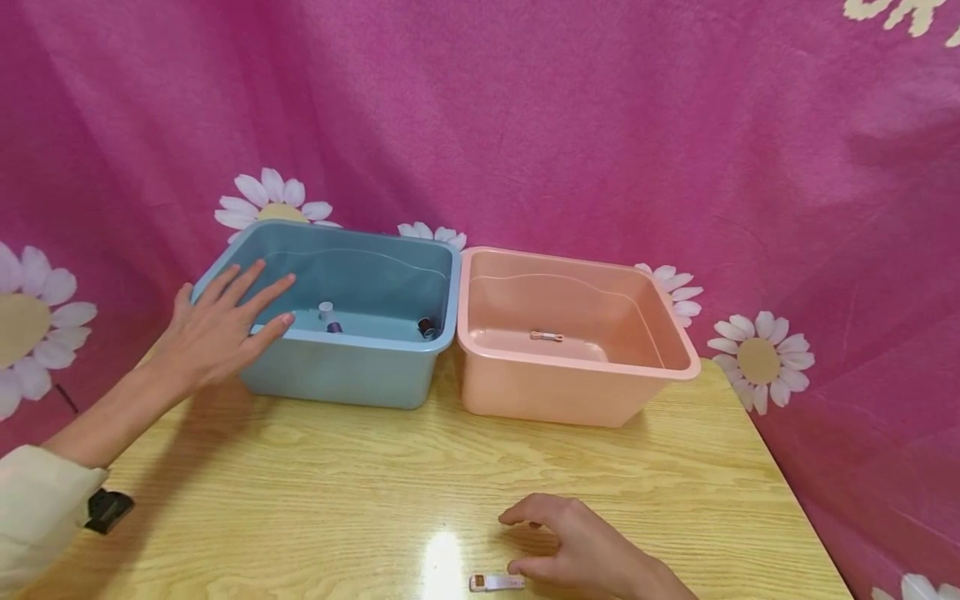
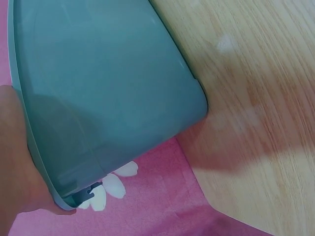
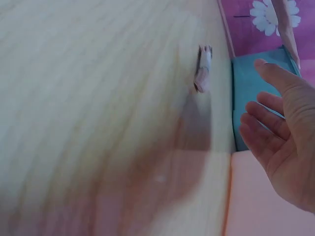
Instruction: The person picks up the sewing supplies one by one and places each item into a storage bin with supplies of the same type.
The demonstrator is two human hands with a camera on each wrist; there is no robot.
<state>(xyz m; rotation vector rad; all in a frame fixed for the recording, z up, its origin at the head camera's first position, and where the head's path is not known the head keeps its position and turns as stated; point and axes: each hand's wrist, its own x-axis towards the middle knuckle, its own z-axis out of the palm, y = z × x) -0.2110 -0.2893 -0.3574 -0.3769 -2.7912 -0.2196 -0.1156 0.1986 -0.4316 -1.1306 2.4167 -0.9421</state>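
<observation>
My left hand (image 1: 213, 333) has its fingers spread over the near left corner of the blue bin (image 1: 345, 371); in the left wrist view it touches the bin's rim (image 2: 30, 142). Inside that bin lie a small white cylinder (image 1: 326, 310), a purple one (image 1: 334, 327) and a dark brown one (image 1: 426, 327), perhaps thread spools. My right hand (image 1: 581, 546), empty with fingers loosely bent and thumb apart, hovers beside a small pale pink and white strip-like item (image 1: 498, 582) on the table. The right wrist view shows that slim item (image 3: 203, 69) apart from the fingers.
A pink bin (image 1: 555, 392) stands right of the blue one, holding a small looped bundle (image 1: 546, 337) with a pale band. Both stand on the wooden table (image 1: 337, 483), against a magenta cloth (image 1: 570, 125) with daisies. A black buckle-like piece (image 1: 108, 510) hangs by the left sleeve.
</observation>
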